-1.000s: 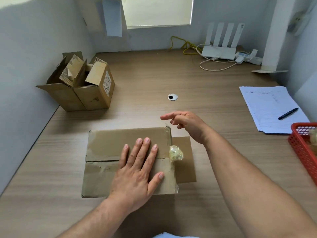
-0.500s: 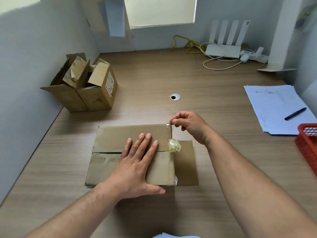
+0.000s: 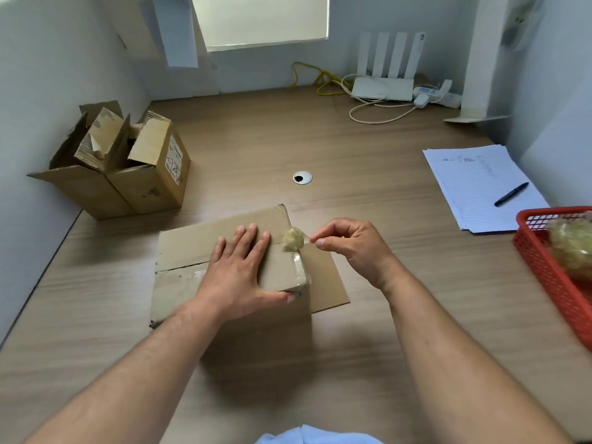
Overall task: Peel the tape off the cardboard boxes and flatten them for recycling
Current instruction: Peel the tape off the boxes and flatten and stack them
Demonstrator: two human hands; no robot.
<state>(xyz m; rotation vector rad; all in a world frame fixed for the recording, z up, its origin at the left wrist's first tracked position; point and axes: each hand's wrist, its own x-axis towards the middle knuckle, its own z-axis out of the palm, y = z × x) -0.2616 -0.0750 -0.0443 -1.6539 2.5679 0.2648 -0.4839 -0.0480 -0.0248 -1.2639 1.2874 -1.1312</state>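
Fingers [image 3: 326, 232] of the right hand [image 3: 352, 245] pinch tape [image 3: 293, 240]; left hand [image 3: 237, 270] lies flat on the box [image 3: 192, 245]. A red basket [image 3: 544, 267] holds a tape ball [image 3: 573, 248].

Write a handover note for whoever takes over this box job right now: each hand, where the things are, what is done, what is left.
Left hand: flat, pressing on the cardboard box.
Right hand: fingers pinch a clear tape strip joined to the tape wad at the box's right edge.
Done: some tape is balled up; one flap lies open on the desk; more balled tape sits in the red basket.
Left: strip the shiny edge tape, flatten this box, then handle the two open boxes at back left.
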